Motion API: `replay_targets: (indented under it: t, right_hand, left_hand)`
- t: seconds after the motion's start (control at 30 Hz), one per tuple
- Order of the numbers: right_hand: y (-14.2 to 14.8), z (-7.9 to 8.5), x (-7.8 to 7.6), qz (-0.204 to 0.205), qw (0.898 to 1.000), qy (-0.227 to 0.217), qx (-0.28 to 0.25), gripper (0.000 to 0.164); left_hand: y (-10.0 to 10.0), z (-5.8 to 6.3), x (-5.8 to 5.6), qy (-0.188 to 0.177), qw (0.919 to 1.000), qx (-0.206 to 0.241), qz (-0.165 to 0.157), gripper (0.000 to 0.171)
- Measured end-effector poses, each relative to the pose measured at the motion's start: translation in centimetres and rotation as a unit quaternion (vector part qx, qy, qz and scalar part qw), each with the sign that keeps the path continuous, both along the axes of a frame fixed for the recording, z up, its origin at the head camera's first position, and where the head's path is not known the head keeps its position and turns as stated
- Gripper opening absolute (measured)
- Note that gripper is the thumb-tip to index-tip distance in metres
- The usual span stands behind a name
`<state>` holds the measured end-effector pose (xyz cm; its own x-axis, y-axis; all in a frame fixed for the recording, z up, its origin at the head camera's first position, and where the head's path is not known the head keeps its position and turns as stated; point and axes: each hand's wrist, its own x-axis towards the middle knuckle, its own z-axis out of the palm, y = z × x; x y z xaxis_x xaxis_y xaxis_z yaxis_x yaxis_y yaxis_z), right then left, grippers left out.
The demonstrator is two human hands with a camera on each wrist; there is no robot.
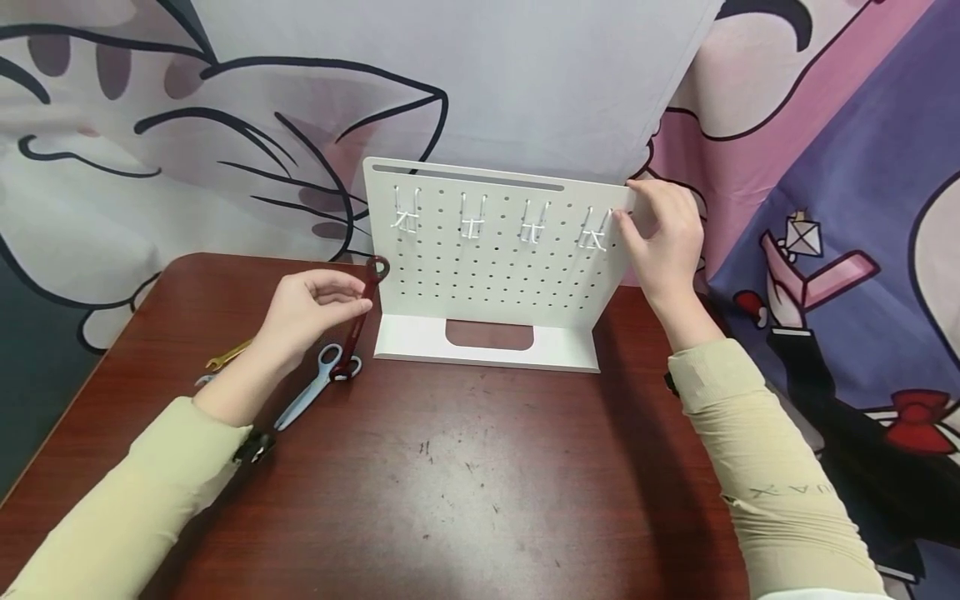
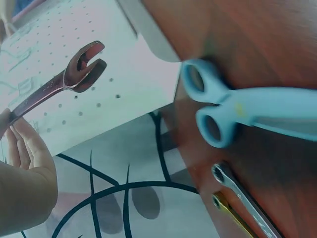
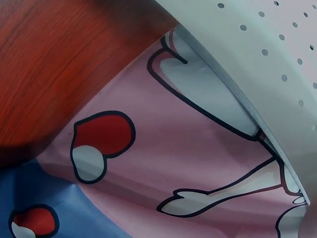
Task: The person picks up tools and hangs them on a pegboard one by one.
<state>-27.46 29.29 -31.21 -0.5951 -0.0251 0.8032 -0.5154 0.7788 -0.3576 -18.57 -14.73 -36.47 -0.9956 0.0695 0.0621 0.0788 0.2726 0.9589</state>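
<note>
My left hand (image 1: 311,308) pinches a dark red combination wrench (image 1: 362,321) between thumb and fingers. The wrench is held nearly upright just left of a white pegboard (image 1: 480,287); its open-ended jaw shows in the left wrist view. At the board's upper right edge, my right hand (image 1: 667,237) grips with the thumb on the front face. Four pairs of white hooks would be several hooks (image 1: 472,225) in a row across the upper board, bare of tools. Light blue scissors (image 2: 272,104) lie on the table below the wrench.
A silver wrench (image 2: 247,201) and a yellow wrench (image 2: 233,215) lie left of the scissors, partly behind my left forearm in the head view. The brown wooden table (image 1: 465,483) ends at a printed cartoon cloth (image 1: 525,83) behind the board.
</note>
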Motion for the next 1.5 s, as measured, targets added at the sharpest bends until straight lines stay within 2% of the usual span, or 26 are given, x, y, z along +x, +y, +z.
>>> replay_targets:
  t: [0.07,0.13,0.3,0.5,0.8,1.2,1.5]
  right_hand:
    - [0.0,0.0,0.1,-0.004,1.0,-0.002,0.005,0.031]
    - [0.0,-0.1,0.1,-0.008,1.0,-0.003,0.004,0.031]
    - [-0.3,-0.1,0.2,-0.005,1.0,0.0,-0.016,0.031]
    - [-0.3,-0.2,0.2,-0.007,1.0,0.004,-0.018,0.031]
    - [-0.5,-0.2,0.1,-0.012,1.0,0.004,-0.018,0.031]
    - [-0.5,-0.3,0.3,-0.014,1.0,0.006,-0.016,0.032]
    - [-0.6,-0.3,0.4,-0.012,1.0,0.008,-0.018,0.031]
  left_hand:
    - [0.2,0.2,-0.4,-0.001,0.9993,0.036,0.004,0.013]
    - [0.4,0.4,-0.8,-0.005,0.9977,0.068,0.004,0.021]
    - [1.2,1.0,-1.6,0.0,0.9935,0.114,0.003,0.03]
    - [2.0,1.5,-2.3,0.006,0.9888,0.149,0.006,0.031]
    - [2.9,0.7,-3.6,-0.003,0.982,0.189,0.003,0.034]
    - [3.8,-0.2,-4.5,-0.007,0.9817,0.19,0.011,0.026]
    - [4.9,-0.8,-5.7,-0.017,0.9817,0.185,0.039,0.017]
